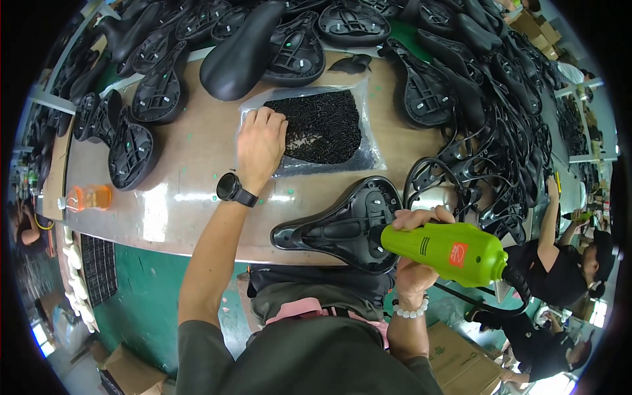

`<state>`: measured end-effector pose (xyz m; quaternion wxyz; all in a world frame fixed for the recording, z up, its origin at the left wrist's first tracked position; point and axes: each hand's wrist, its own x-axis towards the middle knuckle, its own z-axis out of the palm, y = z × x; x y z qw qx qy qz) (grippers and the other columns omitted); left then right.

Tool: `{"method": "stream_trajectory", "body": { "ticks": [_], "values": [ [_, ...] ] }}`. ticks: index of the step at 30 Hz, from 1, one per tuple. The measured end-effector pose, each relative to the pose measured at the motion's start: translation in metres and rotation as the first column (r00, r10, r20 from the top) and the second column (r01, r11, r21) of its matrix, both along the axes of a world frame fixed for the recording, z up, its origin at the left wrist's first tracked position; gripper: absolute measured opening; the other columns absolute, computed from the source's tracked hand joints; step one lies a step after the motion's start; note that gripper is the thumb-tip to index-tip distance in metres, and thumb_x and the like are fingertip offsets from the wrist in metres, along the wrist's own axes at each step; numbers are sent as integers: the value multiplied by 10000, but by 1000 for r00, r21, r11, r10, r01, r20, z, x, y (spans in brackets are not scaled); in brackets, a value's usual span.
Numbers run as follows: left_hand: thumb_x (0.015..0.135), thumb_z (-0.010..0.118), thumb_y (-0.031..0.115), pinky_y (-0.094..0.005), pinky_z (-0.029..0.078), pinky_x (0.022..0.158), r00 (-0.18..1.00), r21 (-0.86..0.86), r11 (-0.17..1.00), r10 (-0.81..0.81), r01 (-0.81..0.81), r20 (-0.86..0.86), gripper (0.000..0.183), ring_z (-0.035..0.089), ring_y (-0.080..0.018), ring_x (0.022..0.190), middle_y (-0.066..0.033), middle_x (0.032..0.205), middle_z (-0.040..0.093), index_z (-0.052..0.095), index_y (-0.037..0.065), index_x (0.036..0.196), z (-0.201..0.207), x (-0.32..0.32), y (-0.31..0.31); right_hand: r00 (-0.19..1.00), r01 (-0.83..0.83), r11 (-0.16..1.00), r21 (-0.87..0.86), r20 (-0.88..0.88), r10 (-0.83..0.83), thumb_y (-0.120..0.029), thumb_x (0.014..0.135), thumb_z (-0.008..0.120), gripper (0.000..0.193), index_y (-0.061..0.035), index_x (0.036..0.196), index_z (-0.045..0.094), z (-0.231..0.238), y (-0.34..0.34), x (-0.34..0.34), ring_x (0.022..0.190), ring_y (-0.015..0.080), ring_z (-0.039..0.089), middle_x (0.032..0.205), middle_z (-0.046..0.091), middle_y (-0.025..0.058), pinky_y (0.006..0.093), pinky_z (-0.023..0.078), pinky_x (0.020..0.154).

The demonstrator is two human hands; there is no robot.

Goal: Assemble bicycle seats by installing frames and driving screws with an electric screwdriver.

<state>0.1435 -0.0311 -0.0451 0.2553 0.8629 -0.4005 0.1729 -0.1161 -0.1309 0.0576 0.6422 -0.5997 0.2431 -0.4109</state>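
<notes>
My right hand (415, 270) grips a lime-green electric screwdriver (447, 253) with a black cord. Its black nose points left, over an upturned black bicycle saddle (336, 224) that lies at the table's near edge. My left hand (261, 141), a black watch on its wrist, rests at the left side of an open clear plastic bag (368, 161). Small black screws (322, 125) lie heaped on the bag. The left fingers are curled together against the heap; their tips are hidden, so what they pinch does not show.
More black saddles (355, 23) crowd the table's far side, with one (131, 155) at the left. Tangled black frame-like parts (490, 178) pile up at right. An orange bottle (92, 197) lies at the left edge. Co-workers (559, 270) are at right; cardboard boxes (454, 359) stand below.
</notes>
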Motion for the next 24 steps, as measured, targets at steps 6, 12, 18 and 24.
{"method": "stream_trajectory", "body": {
  "ticks": [6,12,18,24],
  "values": [
    [877,615,116,-409,482,709,988,-96,994,-63,50,-137,100,548,-327,827,-130,861,567,578,29,845,21,-42,10,899,-285,954,-97,317,301,-571,827,621,742,-23,1294,442,-20,-14,-13,773,267,590,853,590,138,416,502,753],
    [783,731,152,-351,477,665,840,-245,829,-535,502,-89,183,564,-260,759,-81,812,570,599,43,849,41,-123,32,809,-332,925,-185,447,380,-784,705,620,908,-31,1193,484,28,1,-16,669,265,591,798,601,134,415,506,615],
    [753,747,169,-311,482,662,670,-328,682,-723,653,-169,198,567,-218,750,-45,813,577,623,43,841,46,-146,39,791,-427,887,-177,402,462,-812,695,602,927,-36,1188,481,37,13,-11,677,283,610,784,601,136,428,506,604],
    [778,723,184,-306,491,681,658,-271,661,-744,700,-113,202,559,-203,767,-49,823,570,620,30,857,46,-148,41,776,-443,874,-200,403,486,-845,644,612,991,-29,1190,481,33,14,-8,676,287,605,809,600,141,423,501,611]
  ]
}}
